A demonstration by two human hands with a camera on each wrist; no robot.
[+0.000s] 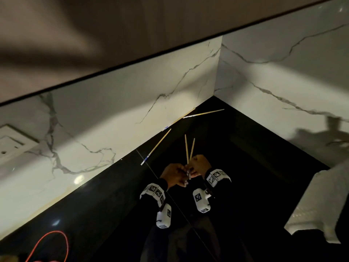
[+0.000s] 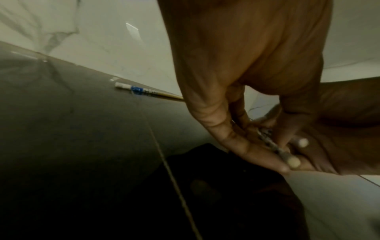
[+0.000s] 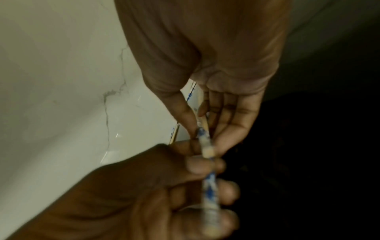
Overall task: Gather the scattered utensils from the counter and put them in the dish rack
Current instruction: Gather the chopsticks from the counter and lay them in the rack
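Over the black counter (image 1: 255,157), my two hands meet around two blue-and-white-ended wooden chopsticks (image 1: 186,146) whose thin tips point away from me. My left hand (image 1: 175,173) grips their patterned ends (image 3: 209,178) in curled fingers. Just beyond it, my right hand (image 1: 199,164) pinches the sticks (image 3: 202,129) between thumb and fingers. One loose chopstick (image 1: 156,146) lies left of the hands and shows in the left wrist view as well (image 2: 144,91). Another chopstick (image 1: 203,113) lies in the far corner. A third chopstick (image 1: 188,112) lies along the wall base. No dish rack is in view.
White marble walls (image 1: 132,95) close the counter at the back and right, forming a corner. A dark overhead cabinet (image 1: 113,35) hangs above. A white object (image 1: 311,205) stands at the near right, a red cable (image 1: 60,241) lies at the near left, and a wall socket (image 1: 11,140) sits on the far left.
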